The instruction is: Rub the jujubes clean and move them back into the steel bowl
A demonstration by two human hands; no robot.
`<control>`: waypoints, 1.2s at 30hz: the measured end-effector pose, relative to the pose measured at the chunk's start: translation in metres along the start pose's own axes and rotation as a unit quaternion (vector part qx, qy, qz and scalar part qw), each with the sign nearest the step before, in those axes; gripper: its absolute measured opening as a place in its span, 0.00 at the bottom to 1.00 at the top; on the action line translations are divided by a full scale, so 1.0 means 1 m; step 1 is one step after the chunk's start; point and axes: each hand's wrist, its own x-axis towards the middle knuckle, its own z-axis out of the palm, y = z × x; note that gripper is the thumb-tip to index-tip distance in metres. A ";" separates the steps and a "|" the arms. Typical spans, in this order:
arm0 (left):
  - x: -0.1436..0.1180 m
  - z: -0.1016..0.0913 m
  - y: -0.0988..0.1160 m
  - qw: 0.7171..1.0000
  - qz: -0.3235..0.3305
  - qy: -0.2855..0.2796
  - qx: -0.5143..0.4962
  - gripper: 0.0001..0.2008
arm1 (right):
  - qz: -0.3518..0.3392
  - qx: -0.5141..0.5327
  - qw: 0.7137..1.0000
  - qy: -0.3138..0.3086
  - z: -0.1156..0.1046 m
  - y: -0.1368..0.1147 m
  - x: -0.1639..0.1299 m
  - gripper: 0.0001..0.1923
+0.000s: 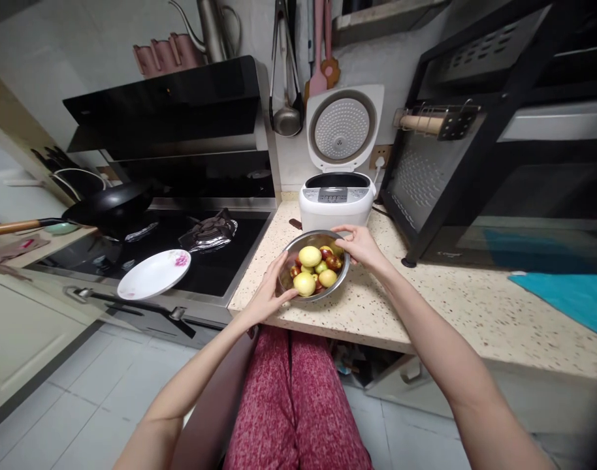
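Both my hands hold a round metal bowl (346, 269) at the counter, in front of the rice cooker. My left hand (269, 290) grips its left side, thumb along the near rim and fingers around the outer wall. On the far right rim, my right hand (360, 247) pinches the edge. Inside the bowl lie several yellow round fruits (310, 256) mixed with red-brown jujubes (334, 262) and a greenish one. Just behind stands a white rice cooker (335, 212) with its lid (341, 127) raised. Whether the bowl's base touches the counter, I cannot tell.
A white floral plate (154, 274) sits at the stove's front edge. Further left, a black wok (112, 202) rests on the stove (240, 261). At right are a black rack (411, 163) and a teal cloth (567, 297) on the speckled counter (377, 313). Utensils hang behind.
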 end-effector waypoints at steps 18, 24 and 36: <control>0.033 0.016 -0.002 0.993 -0.018 0.097 -0.058 0.46 | -0.061 -0.073 0.995 0.012 0.041 -0.053 0.004 0.26; 0.031 0.014 -0.016 0.985 -0.090 0.131 -0.068 0.47 | -0.026 -0.122 0.992 0.020 0.047 -0.066 0.018 0.22; 0.029 0.013 -0.024 0.981 -0.128 0.128 -0.064 0.45 | -0.002 -0.214 0.977 0.026 0.056 -0.094 0.028 0.17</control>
